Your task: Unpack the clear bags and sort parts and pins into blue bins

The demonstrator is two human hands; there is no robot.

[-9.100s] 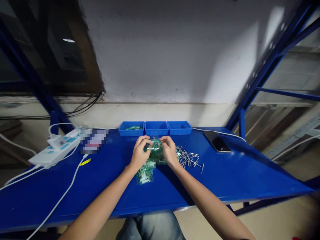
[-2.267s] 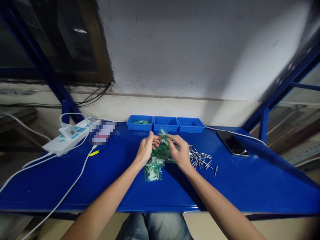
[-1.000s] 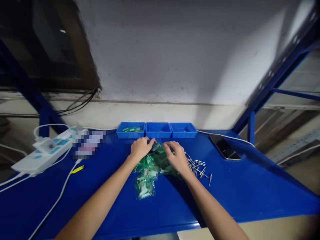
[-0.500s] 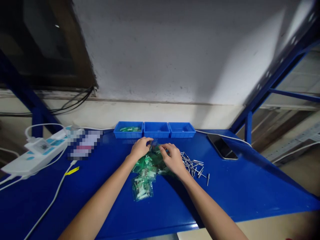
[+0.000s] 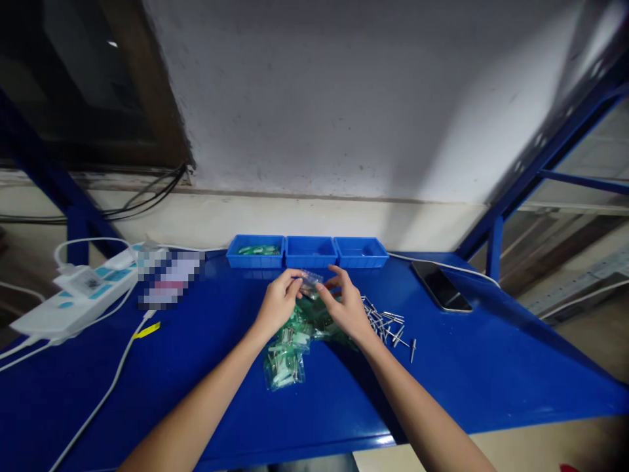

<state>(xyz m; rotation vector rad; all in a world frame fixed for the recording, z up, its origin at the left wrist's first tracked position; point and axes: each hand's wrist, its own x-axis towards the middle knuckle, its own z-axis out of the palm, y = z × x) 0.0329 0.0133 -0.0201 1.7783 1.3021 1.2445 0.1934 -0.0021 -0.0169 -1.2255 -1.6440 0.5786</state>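
Observation:
A small clear plastic bag (image 5: pixel 311 278) with something darker in it is raised over the pile. My left hand (image 5: pixel 279 303) is closed on the left edge of the bag, thumb against fingers. At the bag's right edge, the thumb and a finger of my right hand (image 5: pixel 344 308) pinch it, while the index finger stands out above. Below my hands lies a heap of green-tinted plastic bags (image 5: pixel 295 331) with white and metal pieces inside. One such bag (image 5: pixel 284 368) lies nearest to me. Loose metal pins resembling blind rivets (image 5: pixel 388 326) are scattered right of my right hand.
Three blue bins stand along the back: the left bin (image 5: pixel 255 261) holds green bags, beside a middle bin (image 5: pixel 310 261) and a right bin (image 5: pixel 362 261). A phone (image 5: pixel 442 286) lies at right. A power strip (image 5: pixel 73 308), white cable (image 5: pixel 115 380) and blurred-out device (image 5: pixel 171 278) are at left.
Over the last half second my hands have lifted the clear bag from the pile into plain view. The heap and rivets stay put; the camera view has shifted slightly.

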